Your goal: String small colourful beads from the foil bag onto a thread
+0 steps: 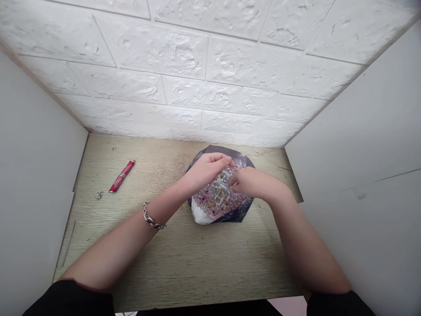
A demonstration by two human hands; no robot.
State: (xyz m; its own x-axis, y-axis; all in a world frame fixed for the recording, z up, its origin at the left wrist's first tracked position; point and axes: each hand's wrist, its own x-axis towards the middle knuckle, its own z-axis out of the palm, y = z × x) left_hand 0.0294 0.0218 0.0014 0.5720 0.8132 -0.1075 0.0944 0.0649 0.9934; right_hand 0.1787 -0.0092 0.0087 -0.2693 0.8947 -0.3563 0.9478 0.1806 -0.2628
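A bag of mixed small beads [219, 199] lies spread open on the table, with a dark grey outer side and a white patch at its near left corner. Over its far part is my left hand [213, 166], thumb and fingertips pressed together in a pinch; anything between them is too small to make out. My right hand [251, 182] reaches in from the right, fingers curled down at the white and clear beads. Its fingertips are close together and partly hidden, so what they hold does not show.
On the wooden table [184, 263], a red tube-shaped packet [122, 176] lies to the left, near a small metal piece [99, 195]. Another tiny piece [114, 149] is farther back. White brick-patterned wall [184, 57] rises behind; pale panels [358, 131] enclose both sides.
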